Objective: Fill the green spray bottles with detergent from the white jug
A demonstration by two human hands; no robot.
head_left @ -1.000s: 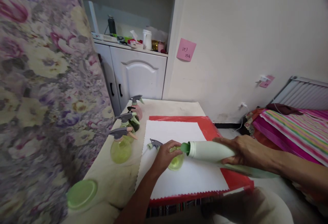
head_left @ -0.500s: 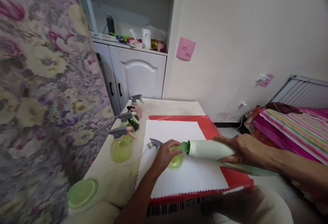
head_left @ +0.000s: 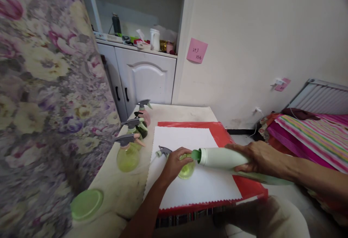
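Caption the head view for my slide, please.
Left hand steadies a yellow-green spray bottle while right hand tips a pale-green bottle.

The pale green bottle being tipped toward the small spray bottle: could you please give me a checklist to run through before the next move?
1. Left hand steadying the yellow-green spray bottle: ok.
2. Right hand gripping the pale green bottle: ok.
3. Green spout lined up over the spray bottle's opening: cannot tell, the hand hides it.
4. Removed sprayer head lying clear on the white sheet: ok.
5. Liquid flowing: cannot tell.
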